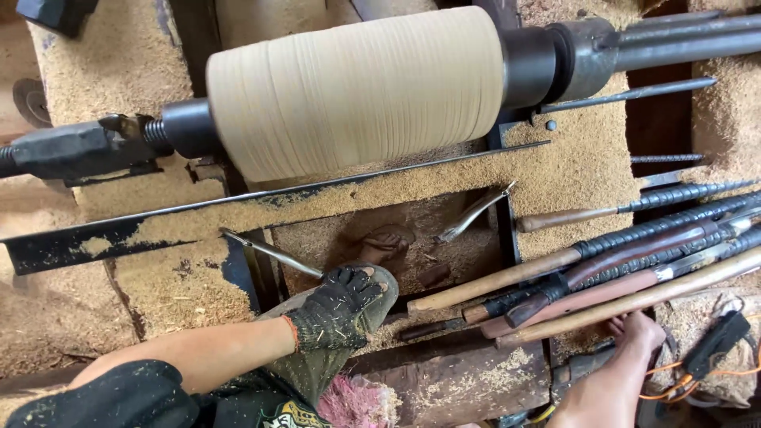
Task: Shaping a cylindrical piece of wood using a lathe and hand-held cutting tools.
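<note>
A pale wooden cylinder [357,87] is mounted sideways on a lathe between dark metal ends. Below it runs a long black tool rest [261,202] dusted with sawdust. My left hand [337,309], in a dark work glove, rests on my knee and is closed round a slim metal chisel [269,254] whose tip points up-left toward the rest. My bare right hand [634,333] reaches to the pile of long-handled turning tools [602,273] at the right and touches the lowest wooden handle [634,301]. Its fingers are hidden under that handle.
Sawdust covers the lathe bed and both sides. A sandalled foot [384,242] stands in the pit under the rest, near a curved metal tool [472,214]. An orange cord [674,380] and dark strap lie at the lower right. Steel rods [674,91] jut out upper right.
</note>
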